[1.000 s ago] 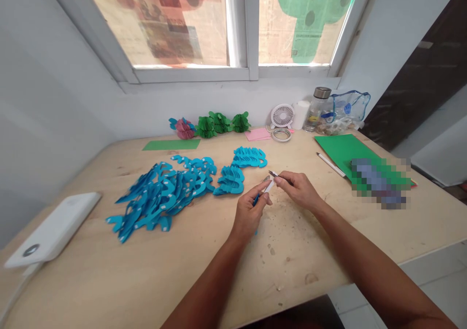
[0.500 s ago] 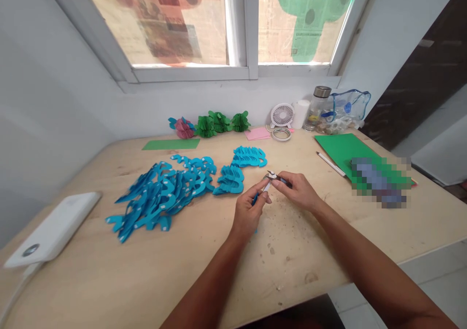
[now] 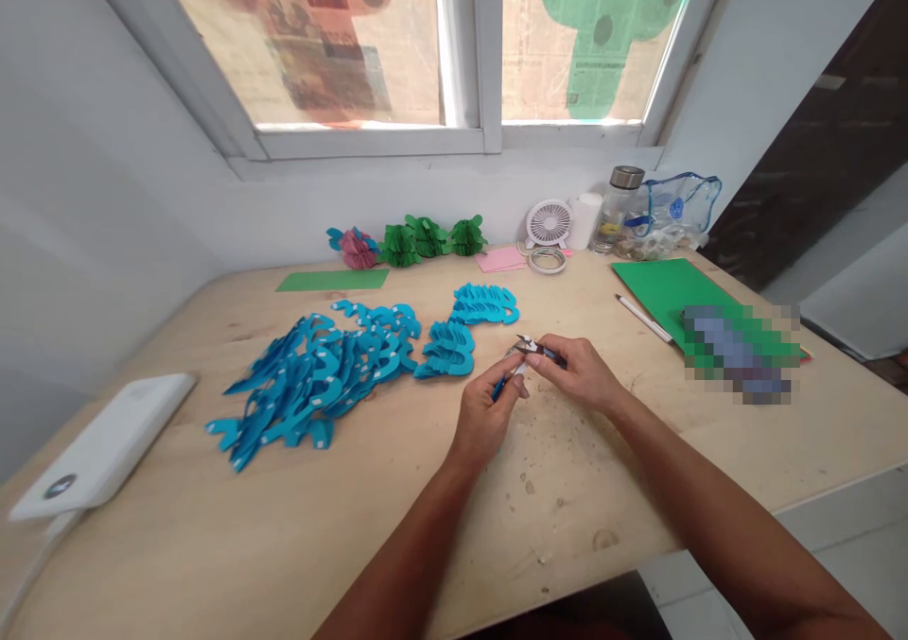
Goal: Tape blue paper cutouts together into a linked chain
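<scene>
My left hand [image 3: 483, 404] is closed, pinching a blue paper piece [image 3: 498, 387] and a narrow white strip [image 3: 522, 369] that sticks out past the fingertips. Small snips [image 3: 529, 344] with metal jaws and dark handles are gripped in my right hand [image 3: 578, 371]. Their jaws sit right above the left fingertips, and both hands almost touch over the table. To the left lies a heap of cut blue paper shapes [image 3: 326, 371] dotted with white patches. Nearer the hands are two fanned blue paper stacks, one in front [image 3: 445, 349] and another behind [image 3: 486, 304].
Green paper ornaments [image 3: 427, 238] and a pink one [image 3: 357, 249] line the wall. A fan [image 3: 549, 224], tape roll [image 3: 546, 261] and bottle [image 3: 611, 213] stand at the back. A white power bank [image 3: 106, 446] lies left; green sheets [image 3: 673, 290] and a pen [image 3: 643, 319] lie right.
The snips have shifted slightly, and their jaws now show further apart. Less of the white strip shows between my hands. The blue heap and stacks have stayed in place.
</scene>
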{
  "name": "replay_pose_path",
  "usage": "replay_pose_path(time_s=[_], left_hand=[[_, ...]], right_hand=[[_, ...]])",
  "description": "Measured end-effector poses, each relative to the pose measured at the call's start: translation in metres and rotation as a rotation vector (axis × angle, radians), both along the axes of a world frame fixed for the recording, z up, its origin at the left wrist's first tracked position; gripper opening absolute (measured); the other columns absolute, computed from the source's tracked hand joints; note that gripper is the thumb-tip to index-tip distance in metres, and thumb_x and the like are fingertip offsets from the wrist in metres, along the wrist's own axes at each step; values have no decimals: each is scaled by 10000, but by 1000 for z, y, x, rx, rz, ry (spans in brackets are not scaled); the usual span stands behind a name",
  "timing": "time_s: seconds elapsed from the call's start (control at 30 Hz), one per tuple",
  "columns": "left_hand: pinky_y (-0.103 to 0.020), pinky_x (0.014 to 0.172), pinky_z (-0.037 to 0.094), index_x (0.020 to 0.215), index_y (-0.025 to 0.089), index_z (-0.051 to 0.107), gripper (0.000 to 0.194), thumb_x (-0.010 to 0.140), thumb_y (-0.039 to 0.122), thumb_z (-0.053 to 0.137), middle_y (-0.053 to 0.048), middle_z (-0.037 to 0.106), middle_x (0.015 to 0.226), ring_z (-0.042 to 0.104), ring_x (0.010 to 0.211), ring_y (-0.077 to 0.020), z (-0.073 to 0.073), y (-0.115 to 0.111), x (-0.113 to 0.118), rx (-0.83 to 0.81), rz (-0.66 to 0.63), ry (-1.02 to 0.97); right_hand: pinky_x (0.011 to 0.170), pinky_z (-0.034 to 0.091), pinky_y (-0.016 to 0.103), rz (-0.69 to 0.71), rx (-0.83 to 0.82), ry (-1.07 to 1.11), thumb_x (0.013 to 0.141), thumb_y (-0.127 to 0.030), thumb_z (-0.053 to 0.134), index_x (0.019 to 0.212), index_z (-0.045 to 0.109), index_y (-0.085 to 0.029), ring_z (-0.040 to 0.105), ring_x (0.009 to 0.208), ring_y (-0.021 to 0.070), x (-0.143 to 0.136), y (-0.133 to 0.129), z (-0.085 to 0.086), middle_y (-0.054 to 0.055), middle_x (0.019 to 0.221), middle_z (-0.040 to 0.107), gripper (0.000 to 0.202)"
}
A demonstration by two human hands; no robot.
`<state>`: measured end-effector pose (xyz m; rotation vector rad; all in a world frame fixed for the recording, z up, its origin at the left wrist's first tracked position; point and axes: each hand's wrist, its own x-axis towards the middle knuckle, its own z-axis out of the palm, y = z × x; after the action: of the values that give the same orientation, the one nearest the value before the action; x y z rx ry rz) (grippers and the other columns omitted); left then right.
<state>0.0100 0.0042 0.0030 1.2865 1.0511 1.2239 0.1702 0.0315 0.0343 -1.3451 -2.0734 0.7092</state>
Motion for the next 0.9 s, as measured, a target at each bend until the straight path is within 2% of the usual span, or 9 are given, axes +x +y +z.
replay_pose_path(time_s=[0.53, 0.9], left_hand=[[-189, 455, 333, 1136, 159, 627, 391, 764, 255, 556, 16, 552, 576, 371, 483, -70, 0, 1, 0, 26, 10, 38], [-197, 492, 352, 1126, 172, 634, 373, 772, 243, 542, 17, 553, 587, 377, 495, -73, -2, 1, 0, 46, -1, 23]], right_hand=[[502, 249, 202, -7, 42, -14, 843, -476, 449, 709, 541, -161, 353, 521, 79, -1, -1, 1, -48, 541, 405, 355], [505, 245, 207, -97, 107, -61, 849, -471, 433, 649, 494, -173, 348, 507, 79, -2, -2, 2, -47, 531, 384, 363]])
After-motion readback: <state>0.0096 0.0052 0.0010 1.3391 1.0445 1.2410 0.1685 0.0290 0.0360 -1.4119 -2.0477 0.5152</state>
